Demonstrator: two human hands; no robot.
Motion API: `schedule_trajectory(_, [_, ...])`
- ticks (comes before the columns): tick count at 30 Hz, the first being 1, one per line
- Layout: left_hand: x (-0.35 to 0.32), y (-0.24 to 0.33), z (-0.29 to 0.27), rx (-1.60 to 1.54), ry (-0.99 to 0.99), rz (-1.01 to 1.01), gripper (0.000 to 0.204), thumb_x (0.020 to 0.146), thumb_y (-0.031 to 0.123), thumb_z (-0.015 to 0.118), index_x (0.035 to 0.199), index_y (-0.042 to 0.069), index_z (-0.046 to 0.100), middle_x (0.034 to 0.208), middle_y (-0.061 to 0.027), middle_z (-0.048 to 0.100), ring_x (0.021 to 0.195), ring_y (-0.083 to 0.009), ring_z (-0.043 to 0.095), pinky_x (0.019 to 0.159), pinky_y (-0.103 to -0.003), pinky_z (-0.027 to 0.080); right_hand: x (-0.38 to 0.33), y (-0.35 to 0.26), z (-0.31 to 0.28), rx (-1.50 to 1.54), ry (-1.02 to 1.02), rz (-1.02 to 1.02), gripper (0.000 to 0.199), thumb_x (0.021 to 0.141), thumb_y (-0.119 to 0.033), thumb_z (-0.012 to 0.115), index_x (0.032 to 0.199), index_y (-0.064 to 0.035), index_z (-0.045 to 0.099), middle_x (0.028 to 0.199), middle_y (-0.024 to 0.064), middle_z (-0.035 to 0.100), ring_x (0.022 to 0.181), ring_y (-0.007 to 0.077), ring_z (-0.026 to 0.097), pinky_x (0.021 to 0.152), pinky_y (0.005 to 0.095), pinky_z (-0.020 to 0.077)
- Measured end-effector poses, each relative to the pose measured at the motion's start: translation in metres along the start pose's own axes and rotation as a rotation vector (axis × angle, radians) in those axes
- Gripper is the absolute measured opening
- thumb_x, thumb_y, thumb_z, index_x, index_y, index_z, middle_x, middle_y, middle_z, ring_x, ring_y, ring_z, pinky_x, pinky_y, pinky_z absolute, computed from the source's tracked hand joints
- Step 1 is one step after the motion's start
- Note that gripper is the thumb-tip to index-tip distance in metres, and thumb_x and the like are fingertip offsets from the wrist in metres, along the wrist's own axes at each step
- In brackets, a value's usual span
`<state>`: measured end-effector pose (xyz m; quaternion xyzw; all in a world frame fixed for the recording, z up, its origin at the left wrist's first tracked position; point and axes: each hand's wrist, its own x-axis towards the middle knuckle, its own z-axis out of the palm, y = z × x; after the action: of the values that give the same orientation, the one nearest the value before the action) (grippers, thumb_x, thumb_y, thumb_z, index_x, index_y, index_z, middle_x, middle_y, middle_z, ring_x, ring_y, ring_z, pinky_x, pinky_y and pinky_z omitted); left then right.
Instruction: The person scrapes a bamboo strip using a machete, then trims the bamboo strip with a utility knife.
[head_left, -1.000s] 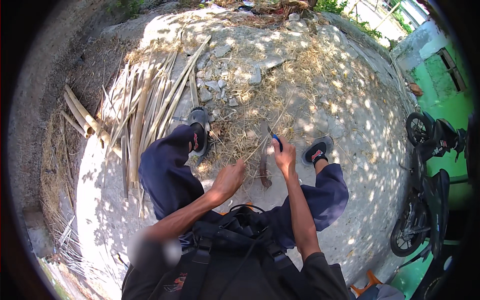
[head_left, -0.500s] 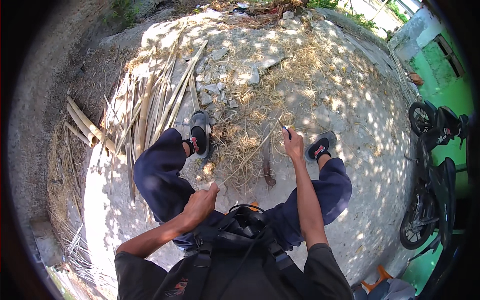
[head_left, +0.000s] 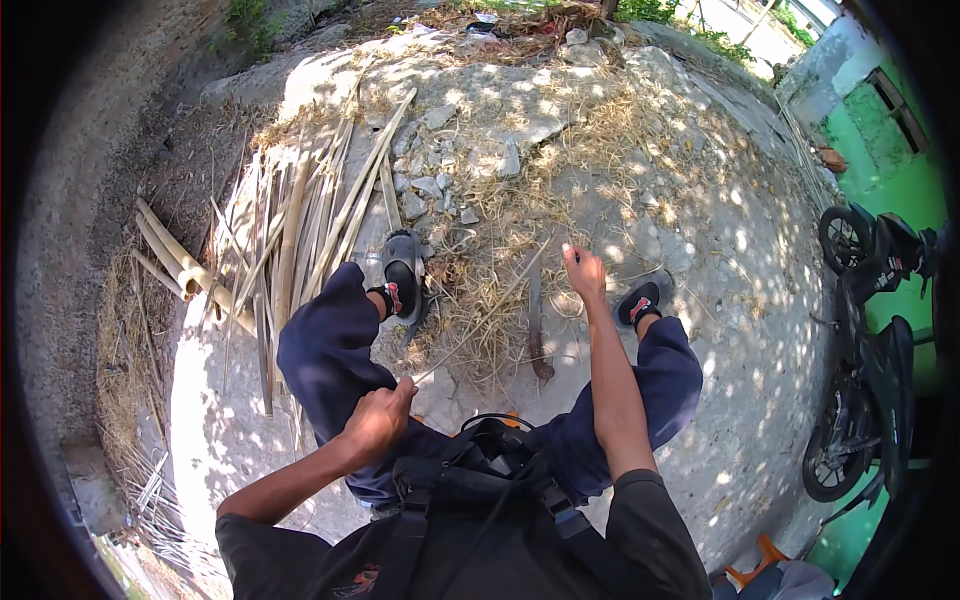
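The hands are farther apart than they were a second ago: the left hand (head_left: 380, 418) has gone back toward the lap, and the right hand (head_left: 586, 275) is a little farther forward. A blue knife handle showed in the right hand then; now only a small bit of a dark thing (head_left: 577, 257) peeks out. The left hand is closed, pinching one end of a thin, pale strip (head_left: 518, 280). The strip slants up over the dry straw between the feet, and its far end is near the right fingers. The right fingers are curled around the dark thing, but they hide most of it, so I cannot tell its shape. The shirt (head_left: 300, 565) has a red picture on it, too small to make out.
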<state>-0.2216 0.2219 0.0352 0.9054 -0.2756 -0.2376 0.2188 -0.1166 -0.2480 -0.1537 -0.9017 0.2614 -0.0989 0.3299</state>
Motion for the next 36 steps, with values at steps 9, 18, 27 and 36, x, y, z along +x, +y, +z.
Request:
schedule_trajectory(9, [0.013, 0.007, 0.001, -0.04, -0.077, -0.062, 0.019, 0.108, 0.019, 0.048, 0.108, 0.0, 0.046, 0.069, -0.0307, 0.061, 0.073, -0.0544, 0.063, 0.065, -0.063, 0.049, 0.022, 0.036, 0.001, 1.448, -0.947, 0.768, 0.041, 0.109, -0.051, 0.046, 0.095, -0.0123, 0.054, 0.061, -0.0069, 0.038, 0.043, 0.0064, 0.031, 0.038, 0.0237, 0.027])
schedule_trajectory(18, [0.112, -0.007, 0.021, -0.398, -0.015, 0.138, 0.04, 0.113, 0.034, 0.04, 0.094, -0.001, 0.049, 0.068, -0.0162, 0.055, 0.062, -0.0348, 0.057, 0.065, -0.051, 0.044, -0.019, -0.046, -0.034, 1.631, -0.346, 0.657, 0.041, 0.11, -0.047, 0.043, 0.104, -0.01, 0.06, 0.062, -0.005, 0.042, 0.046, 0.0079, 0.037, 0.045, 0.0247, 0.0313])
schedule_trajectory(27, [0.166, 0.051, 0.004, -1.258, -0.48, -0.123, 0.034, 0.114, 0.039, 0.038, 0.098, 0.013, 0.052, 0.066, 0.0096, 0.032, 0.049, -0.0033, 0.025, 0.043, -0.022, 0.018, -0.117, -0.138, -0.086, 0.506, -0.145, -0.169, 0.027, 0.101, -0.032, 0.068, 0.103, -0.0054, 0.066, 0.073, -0.005, 0.053, 0.062, 0.0039, 0.046, 0.057, 0.0229, 0.0374])
schedule_trajectory(36, [0.171, 0.064, 0.017, -1.28, -0.609, -0.114, 0.045, 0.114, 0.042, 0.034, 0.111, 0.006, 0.06, 0.067, 0.0079, 0.034, 0.049, -0.0051, 0.027, 0.042, -0.025, 0.021, -0.111, -0.116, -0.071, 1.066, -0.301, 0.331, 0.016, 0.098, -0.021, 0.075, 0.094, -0.0078, 0.067, 0.07, -0.0061, 0.057, 0.045, -0.0003, 0.032, 0.043, 0.0247, 0.0206])
